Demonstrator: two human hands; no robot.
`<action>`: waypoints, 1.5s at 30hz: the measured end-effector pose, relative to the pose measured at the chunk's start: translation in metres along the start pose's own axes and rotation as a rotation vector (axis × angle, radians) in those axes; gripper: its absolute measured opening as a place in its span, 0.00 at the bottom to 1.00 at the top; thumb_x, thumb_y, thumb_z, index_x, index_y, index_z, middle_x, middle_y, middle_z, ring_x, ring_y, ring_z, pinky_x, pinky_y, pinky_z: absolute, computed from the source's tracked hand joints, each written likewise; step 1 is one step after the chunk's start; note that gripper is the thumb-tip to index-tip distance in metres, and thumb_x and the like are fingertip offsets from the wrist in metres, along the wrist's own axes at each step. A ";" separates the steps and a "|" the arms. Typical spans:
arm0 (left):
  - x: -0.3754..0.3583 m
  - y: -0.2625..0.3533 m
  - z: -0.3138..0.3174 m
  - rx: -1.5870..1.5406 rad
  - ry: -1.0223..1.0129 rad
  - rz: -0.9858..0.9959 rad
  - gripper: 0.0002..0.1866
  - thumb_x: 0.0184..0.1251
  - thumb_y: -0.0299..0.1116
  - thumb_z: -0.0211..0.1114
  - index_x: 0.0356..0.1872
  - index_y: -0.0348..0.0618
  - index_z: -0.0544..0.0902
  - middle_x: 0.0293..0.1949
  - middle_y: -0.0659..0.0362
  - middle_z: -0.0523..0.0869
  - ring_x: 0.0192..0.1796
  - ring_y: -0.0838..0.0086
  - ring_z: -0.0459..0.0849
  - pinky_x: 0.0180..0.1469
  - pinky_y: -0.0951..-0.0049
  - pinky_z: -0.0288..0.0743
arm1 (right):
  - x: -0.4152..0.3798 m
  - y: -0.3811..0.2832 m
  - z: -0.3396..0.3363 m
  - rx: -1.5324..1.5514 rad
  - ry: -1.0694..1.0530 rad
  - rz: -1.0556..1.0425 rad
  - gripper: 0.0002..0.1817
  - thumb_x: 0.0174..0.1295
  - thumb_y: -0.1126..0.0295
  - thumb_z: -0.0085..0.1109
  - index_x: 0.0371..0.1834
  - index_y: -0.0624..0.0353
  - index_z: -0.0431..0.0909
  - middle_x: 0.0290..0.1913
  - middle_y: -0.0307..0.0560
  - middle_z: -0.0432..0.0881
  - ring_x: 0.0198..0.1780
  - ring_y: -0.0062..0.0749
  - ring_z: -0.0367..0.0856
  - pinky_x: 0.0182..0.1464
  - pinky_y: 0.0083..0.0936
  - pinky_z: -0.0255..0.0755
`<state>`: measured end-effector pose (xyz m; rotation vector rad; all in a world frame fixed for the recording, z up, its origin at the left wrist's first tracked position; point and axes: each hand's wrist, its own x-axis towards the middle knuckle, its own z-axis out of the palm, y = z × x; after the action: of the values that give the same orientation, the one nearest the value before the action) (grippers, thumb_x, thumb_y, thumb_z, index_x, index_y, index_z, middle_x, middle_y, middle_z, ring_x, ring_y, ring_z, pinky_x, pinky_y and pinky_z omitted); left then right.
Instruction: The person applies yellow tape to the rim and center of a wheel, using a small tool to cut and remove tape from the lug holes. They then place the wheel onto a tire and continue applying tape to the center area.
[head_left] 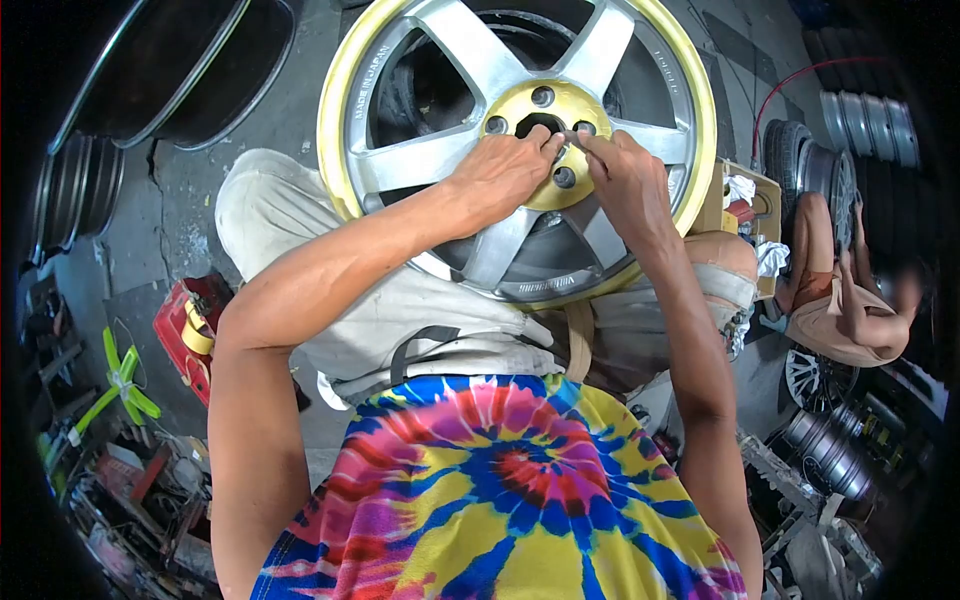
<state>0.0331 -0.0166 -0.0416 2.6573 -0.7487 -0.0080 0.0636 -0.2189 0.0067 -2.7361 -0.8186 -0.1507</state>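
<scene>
A large alloy wheel rim (425, 165) with silver spokes rests across my lap. Its hub (525, 98) is yellow with several bolt holes, and a yellow band runs round the outer lip. "MADE IN JAPAN" is lettered on the left side. My left hand (508, 168) lies on the hub, fingers curled in and tips together beside the centre hole. Close to it, my right hand (630, 172) bends its fingers and thumb together over the hub's right side. The fingertips of both hands nearly meet; whatever they pinch is too small or hidden to make out.
More rims (170, 70) stand at the upper left. A red case (180, 335) holds a yellow tape roll (198, 330). At right are a cardboard box (765, 200), a tyre (785, 150) and another person (845, 310) seated by a wheel. Clutter fills the lower left.
</scene>
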 end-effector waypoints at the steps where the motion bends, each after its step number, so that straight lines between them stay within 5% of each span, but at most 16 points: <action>1: 0.000 0.000 0.001 0.004 0.007 0.004 0.29 0.71 0.26 0.61 0.73 0.33 0.74 0.53 0.48 0.80 0.38 0.56 0.89 0.40 0.58 0.85 | 0.000 -0.001 0.001 -0.005 -0.034 0.001 0.15 0.64 0.75 0.62 0.52 0.52 0.89 0.34 0.58 0.84 0.30 0.57 0.87 0.33 0.46 0.82; 11: -0.002 -0.001 -0.002 -0.030 0.051 0.022 0.28 0.70 0.26 0.63 0.71 0.30 0.76 0.54 0.47 0.82 0.41 0.53 0.90 0.43 0.57 0.86 | -0.004 -0.004 -0.021 0.262 -0.072 0.102 0.13 0.67 0.72 0.65 0.54 0.56 0.88 0.37 0.57 0.84 0.39 0.57 0.86 0.44 0.45 0.78; 24: -0.001 0.002 -0.010 -0.017 -0.045 0.017 0.33 0.66 0.21 0.63 0.75 0.36 0.72 0.53 0.47 0.79 0.40 0.54 0.89 0.43 0.58 0.86 | -0.021 -0.013 0.005 0.075 -0.036 0.135 0.15 0.67 0.74 0.64 0.56 0.54 0.87 0.38 0.57 0.85 0.39 0.55 0.87 0.41 0.48 0.78; 36: -0.001 -0.002 -0.011 -0.015 -0.062 0.011 0.32 0.67 0.19 0.60 0.74 0.38 0.74 0.56 0.48 0.80 0.42 0.55 0.90 0.47 0.58 0.86 | -0.025 -0.019 0.009 0.298 0.045 0.167 0.15 0.67 0.75 0.65 0.56 0.59 0.87 0.41 0.60 0.88 0.41 0.58 0.88 0.45 0.48 0.80; 39: -0.001 0.000 -0.018 -0.046 -0.065 0.018 0.31 0.67 0.19 0.59 0.74 0.43 0.76 0.56 0.48 0.80 0.42 0.54 0.90 0.48 0.58 0.86 | -0.035 -0.020 0.008 0.243 0.061 0.192 0.16 0.68 0.74 0.68 0.58 0.55 0.88 0.38 0.57 0.88 0.27 0.44 0.79 0.35 0.37 0.74; 42: -0.002 -0.002 -0.020 -0.066 -0.093 0.019 0.31 0.67 0.19 0.58 0.73 0.46 0.78 0.55 0.48 0.80 0.42 0.54 0.90 0.48 0.57 0.86 | -0.038 -0.033 0.011 0.240 0.044 0.267 0.16 0.69 0.74 0.66 0.60 0.56 0.87 0.40 0.59 0.88 0.29 0.46 0.83 0.37 0.39 0.76; 44: -0.002 -0.003 -0.019 -0.075 -0.095 0.019 0.30 0.67 0.19 0.59 0.72 0.47 0.79 0.55 0.47 0.80 0.42 0.53 0.90 0.48 0.56 0.85 | -0.036 -0.041 0.011 0.231 -0.010 0.369 0.15 0.67 0.76 0.62 0.56 0.61 0.87 0.46 0.62 0.89 0.45 0.60 0.88 0.47 0.47 0.80; 45: -0.002 -0.003 -0.019 -0.065 -0.105 0.017 0.30 0.67 0.19 0.59 0.72 0.46 0.79 0.55 0.47 0.80 0.42 0.53 0.90 0.47 0.56 0.85 | -0.035 -0.043 0.013 0.232 -0.012 0.369 0.15 0.67 0.76 0.62 0.56 0.61 0.87 0.46 0.62 0.89 0.45 0.60 0.88 0.47 0.47 0.80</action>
<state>0.0353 -0.0063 -0.0255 2.6047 -0.7899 -0.1658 0.0103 -0.1987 -0.0021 -2.6108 -0.2997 0.0354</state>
